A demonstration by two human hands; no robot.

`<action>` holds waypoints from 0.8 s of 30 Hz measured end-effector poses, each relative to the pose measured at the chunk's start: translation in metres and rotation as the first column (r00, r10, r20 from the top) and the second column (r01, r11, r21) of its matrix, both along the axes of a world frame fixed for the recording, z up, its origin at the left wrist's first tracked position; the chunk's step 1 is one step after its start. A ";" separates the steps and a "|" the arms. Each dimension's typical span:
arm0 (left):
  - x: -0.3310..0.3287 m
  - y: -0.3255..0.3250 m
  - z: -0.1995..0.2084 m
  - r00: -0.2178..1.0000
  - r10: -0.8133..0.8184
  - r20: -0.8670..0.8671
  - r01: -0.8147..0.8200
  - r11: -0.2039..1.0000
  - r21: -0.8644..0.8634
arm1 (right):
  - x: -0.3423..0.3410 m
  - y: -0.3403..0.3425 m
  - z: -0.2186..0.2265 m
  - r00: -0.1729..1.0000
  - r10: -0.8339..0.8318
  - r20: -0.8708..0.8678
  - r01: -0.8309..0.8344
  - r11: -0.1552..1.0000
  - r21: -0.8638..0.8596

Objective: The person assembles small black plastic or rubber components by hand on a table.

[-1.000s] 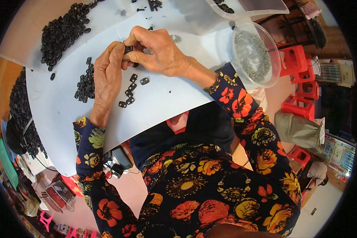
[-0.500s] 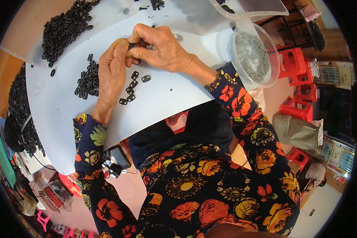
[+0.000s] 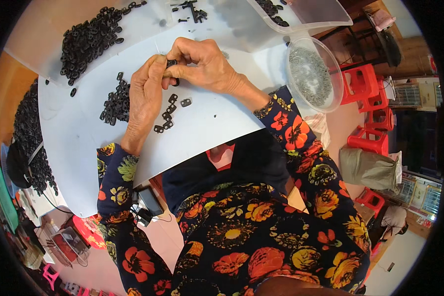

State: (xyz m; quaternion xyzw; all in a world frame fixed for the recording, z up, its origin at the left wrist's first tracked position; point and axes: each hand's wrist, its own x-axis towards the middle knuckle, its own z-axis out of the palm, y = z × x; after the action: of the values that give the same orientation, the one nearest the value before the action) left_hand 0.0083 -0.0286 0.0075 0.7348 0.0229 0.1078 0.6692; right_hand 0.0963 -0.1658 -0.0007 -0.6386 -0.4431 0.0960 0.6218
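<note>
White table (image 3: pixel 222 111) below, two hands (image 3: pixel 146 89) (image 3: pixel 204 66) hold one black piece (image 3: pixel 171 63).

The held part (image 3: pixel 171 63) and the heaped small parts (image 3: pixel 116 104) are black, against a bluish-white bench (image 3: pixel 202 121). The sleeves (image 3: pixel 296 127) bear red, orange, yellow and green flowers on dark navy. Silvery-grey pieces (image 3: pixel 311 79) lie in a colourless, transparent tub (image 3: pixel 341 84); the stools (image 3: pixel 358 85) are red, the sack (image 3: pixel 369 167) khaki-grey.

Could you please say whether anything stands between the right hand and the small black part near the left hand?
Nothing visible does: the right hand touches the small black part, and the loose black pieces lie apart on the table.
</note>
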 end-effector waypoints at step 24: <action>0.013 0.047 -0.017 0.980 0.153 0.130 -0.117 0.961 -0.251 | 0.015 -0.033 0.123 0.571 -0.271 0.775 0.416 0.909 0.012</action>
State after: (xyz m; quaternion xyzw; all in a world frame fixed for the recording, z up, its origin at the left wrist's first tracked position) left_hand 0.0211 0.0181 -0.0095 0.6343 0.0362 0.2042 0.7448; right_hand 0.1113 -0.1984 0.1228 -0.7436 -0.5195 -0.2667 0.3257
